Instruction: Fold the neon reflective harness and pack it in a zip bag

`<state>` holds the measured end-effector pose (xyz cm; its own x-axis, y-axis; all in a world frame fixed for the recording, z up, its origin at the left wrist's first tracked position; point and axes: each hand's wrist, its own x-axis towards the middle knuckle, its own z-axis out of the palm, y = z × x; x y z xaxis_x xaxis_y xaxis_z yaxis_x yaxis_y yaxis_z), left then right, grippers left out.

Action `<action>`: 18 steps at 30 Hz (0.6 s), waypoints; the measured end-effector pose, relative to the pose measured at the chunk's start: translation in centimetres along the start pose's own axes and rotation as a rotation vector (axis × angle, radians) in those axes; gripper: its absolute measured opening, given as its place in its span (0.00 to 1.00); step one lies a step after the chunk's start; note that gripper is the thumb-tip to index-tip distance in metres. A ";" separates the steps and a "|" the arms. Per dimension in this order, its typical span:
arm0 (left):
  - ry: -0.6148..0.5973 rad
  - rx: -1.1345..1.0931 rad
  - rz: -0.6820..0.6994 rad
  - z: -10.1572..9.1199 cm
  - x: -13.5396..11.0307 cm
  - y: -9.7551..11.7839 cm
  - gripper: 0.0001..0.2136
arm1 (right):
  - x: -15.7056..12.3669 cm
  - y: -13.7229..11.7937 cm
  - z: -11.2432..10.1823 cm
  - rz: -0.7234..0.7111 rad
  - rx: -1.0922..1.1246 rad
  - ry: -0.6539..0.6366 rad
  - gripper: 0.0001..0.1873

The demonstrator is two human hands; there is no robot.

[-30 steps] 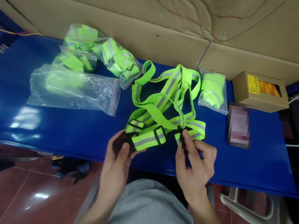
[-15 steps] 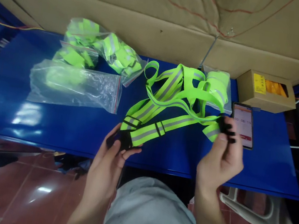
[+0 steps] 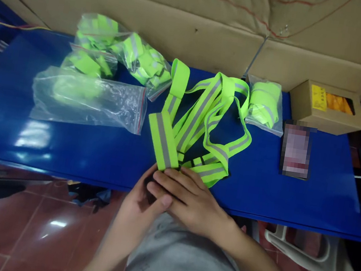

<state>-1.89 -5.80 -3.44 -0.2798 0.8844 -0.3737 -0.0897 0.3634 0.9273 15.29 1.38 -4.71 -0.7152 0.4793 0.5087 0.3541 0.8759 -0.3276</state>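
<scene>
A neon-yellow reflective strap harness [image 3: 199,115] with grey stripes lies in loose loops on the blue table. Its black buckle end is at the front edge, mostly hidden by my hands. My left hand [image 3: 143,204] is curled around that end from the left, thumb on the near side. Across it from the right comes my right hand [image 3: 191,202], its fingers bent over the same end and overlapping the left fingers. A wide strap end [image 3: 165,142] sticks up from between the hands. Small black strap sliders [image 3: 197,161] show just beyond the right fingers.
Several clear bags [image 3: 87,99] of folded neon straps lie at the left, and another bag [image 3: 266,105] at the back right. A phone [image 3: 296,150] and a cardboard box [image 3: 325,118] with orange contents stand at the right. A white plastic chair [image 3: 327,261] is below the table.
My right hand has moved left from beside the phone with its black buckle piece to meet my left hand. The strap loops have shifted, and one wide strap now stands up at the left.
</scene>
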 end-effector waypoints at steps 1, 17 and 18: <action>-0.004 0.016 0.011 -0.1 0.2 -0.1 0.39 | -0.1 0.1 0.1 0.001 0.067 -0.029 0.23; -0.021 -0.062 -0.075 -2.0 0.3 -1.0 0.20 | 1.1 5.1 -5.3 0.556 -0.289 -0.189 0.23; 0.003 -0.062 -0.064 -2.1 0.3 -0.9 0.19 | 1.2 5.7 -5.5 0.581 -0.343 -0.197 0.25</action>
<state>-3.93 -6.43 -4.34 -0.2742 0.8592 -0.4320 -0.1665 0.4001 0.9012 19.76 7.28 -1.56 -0.4366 0.8847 0.1633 0.8590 0.4639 -0.2167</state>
